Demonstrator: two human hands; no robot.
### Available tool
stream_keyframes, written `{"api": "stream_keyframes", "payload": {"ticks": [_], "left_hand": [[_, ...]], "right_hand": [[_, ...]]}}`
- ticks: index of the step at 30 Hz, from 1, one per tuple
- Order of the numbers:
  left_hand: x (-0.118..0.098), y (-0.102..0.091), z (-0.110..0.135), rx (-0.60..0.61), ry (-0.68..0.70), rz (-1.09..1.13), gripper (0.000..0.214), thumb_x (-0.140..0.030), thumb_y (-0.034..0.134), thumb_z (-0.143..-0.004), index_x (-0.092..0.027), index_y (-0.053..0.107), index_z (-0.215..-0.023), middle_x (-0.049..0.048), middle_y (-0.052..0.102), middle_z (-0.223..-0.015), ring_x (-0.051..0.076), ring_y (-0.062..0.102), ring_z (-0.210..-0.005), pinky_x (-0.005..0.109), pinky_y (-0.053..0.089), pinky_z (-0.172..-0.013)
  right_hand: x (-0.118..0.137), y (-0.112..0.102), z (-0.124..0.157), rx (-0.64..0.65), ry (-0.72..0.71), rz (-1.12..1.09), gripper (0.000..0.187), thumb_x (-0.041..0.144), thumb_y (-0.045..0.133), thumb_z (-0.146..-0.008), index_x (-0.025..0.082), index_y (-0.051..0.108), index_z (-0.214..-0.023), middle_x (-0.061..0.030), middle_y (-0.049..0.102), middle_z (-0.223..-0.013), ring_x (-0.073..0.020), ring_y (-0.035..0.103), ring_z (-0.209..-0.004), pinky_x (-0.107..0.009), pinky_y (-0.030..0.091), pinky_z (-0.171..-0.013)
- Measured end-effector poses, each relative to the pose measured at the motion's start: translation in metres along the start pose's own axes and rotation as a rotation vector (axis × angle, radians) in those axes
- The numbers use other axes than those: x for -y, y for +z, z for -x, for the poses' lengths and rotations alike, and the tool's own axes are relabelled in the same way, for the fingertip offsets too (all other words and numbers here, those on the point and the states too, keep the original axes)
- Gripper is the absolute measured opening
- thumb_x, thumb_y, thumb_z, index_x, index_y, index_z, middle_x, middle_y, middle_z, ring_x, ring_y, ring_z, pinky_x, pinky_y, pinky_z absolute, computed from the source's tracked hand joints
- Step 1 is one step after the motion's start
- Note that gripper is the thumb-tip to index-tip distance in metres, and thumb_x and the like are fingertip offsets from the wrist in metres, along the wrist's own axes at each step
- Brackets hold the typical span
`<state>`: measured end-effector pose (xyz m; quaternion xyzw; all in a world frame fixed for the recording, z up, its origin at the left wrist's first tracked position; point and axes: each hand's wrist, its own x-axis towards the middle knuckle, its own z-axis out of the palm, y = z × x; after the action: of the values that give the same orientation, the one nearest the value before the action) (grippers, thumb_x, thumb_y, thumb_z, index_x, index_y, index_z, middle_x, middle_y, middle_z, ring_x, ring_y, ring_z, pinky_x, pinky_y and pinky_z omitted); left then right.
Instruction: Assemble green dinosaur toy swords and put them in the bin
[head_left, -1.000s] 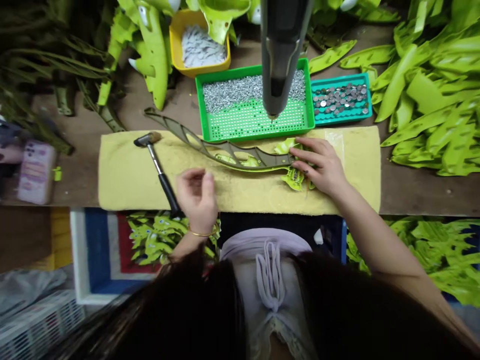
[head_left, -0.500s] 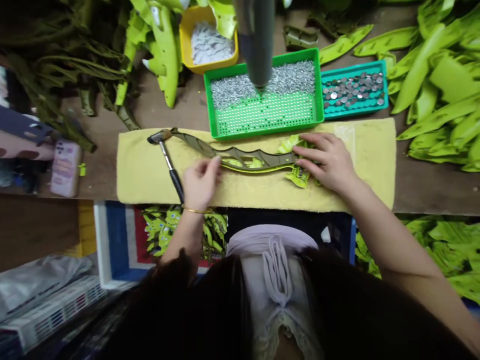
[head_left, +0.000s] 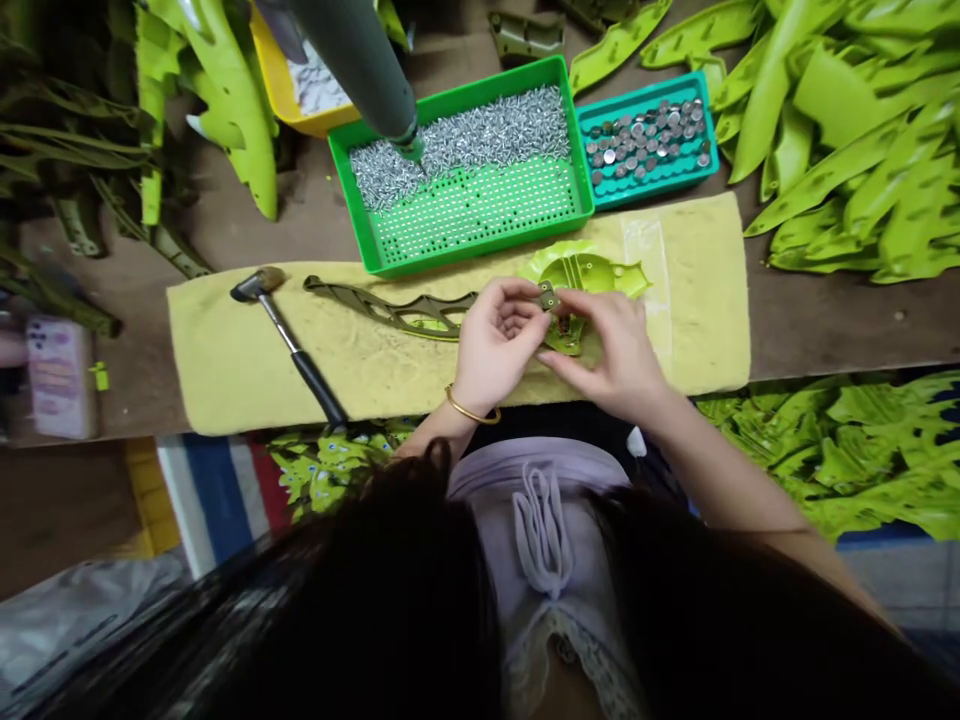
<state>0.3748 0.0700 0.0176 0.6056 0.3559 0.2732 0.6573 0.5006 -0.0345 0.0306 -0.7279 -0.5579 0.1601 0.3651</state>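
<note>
My left hand [head_left: 499,345], with a bracelet at its wrist, is closed, its fingertips at a small olive-green plastic piece with holes [head_left: 548,296]. From the other side my right hand [head_left: 615,345] grips at the same piece, index finger against it and thumb lower. Whether it is loose or the end of the long olive-green curved plastic part [head_left: 397,308] I cannot tell; my left hand hides that stretch. A lime-green plastic shell [head_left: 592,268] lies behind and beneath my fingers. The hammer [head_left: 289,345] with a black handle rests to the left on the yellow cloth [head_left: 225,400].
A power screwdriver [head_left: 375,80] hangs over the green tray of screws [head_left: 480,235]. Beside it stands a teal tray [head_left: 652,180] with metal discs. Lime-green parts [head_left: 862,150] pile up at right, olive parts [head_left: 67,150] at left. A phone [head_left: 61,375] lies far left.
My left hand has moved right along the long olive part to meet my right hand at the small piece. The lime-green shell shows more fully. The whole view has shifted and turned.
</note>
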Motion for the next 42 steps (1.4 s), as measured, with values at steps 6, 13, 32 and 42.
{"api": "stream_keyframes", "payload": {"ticks": [6, 13, 32, 42], "left_hand": [[0.008, -0.006, 0.009, -0.019, 0.167, -0.274, 0.015, -0.024, 0.061, -0.085, -0.021, 0.059, -0.099, 0.0027, 0.066, -0.091, 0.014, 0.066, -0.082, 0.028, 0.055, -0.073], [0.028, -0.022, 0.014, 0.132, 0.506, -0.822, 0.029, -0.039, 0.057, -0.091, -0.019, 0.061, -0.112, 0.0128, 0.061, -0.127, 0.026, 0.054, -0.123, 0.05, 0.042, -0.105], [0.03, -0.022, 0.017, 0.19, 0.586, -1.076, 0.025, -0.034, 0.049, -0.096, -0.021, 0.061, -0.113, 0.0116, 0.059, -0.132, 0.028, 0.051, -0.126, 0.053, 0.036, -0.109], [0.033, -0.007, 0.023, 0.223, 0.657, -1.12, 0.027, -0.037, 0.053, -0.095, -0.015, 0.062, -0.108, 0.0142, 0.058, -0.135, 0.035, 0.047, -0.133, 0.061, 0.031, -0.111]], "right_hand": [[-0.013, 0.027, 0.006, -0.105, 0.017, 0.053, 0.02, 0.038, 0.052, -0.093, 0.027, 0.069, -0.092, -0.0021, 0.072, -0.085, -0.02, 0.06, -0.086, -0.04, 0.038, -0.085], [-0.02, 0.015, 0.005, 0.029, -0.034, 0.283, 0.024, 0.04, 0.05, -0.093, 0.03, 0.071, -0.091, -0.0048, 0.067, -0.089, -0.0226, 0.056, -0.087, -0.041, 0.037, -0.078], [0.002, -0.009, 0.02, 0.142, 0.238, 0.163, 0.027, 0.04, 0.062, -0.086, 0.022, 0.063, -0.106, -0.0053, 0.067, -0.085, -0.0189, 0.061, -0.074, -0.033, 0.047, -0.063], [-0.004, -0.022, 0.004, 0.119, 0.455, -0.497, 0.01, 0.022, 0.071, -0.077, 0.02, 0.071, -0.086, 0.0018, 0.068, -0.074, -0.0106, 0.062, -0.063, -0.027, 0.053, -0.062]]}}
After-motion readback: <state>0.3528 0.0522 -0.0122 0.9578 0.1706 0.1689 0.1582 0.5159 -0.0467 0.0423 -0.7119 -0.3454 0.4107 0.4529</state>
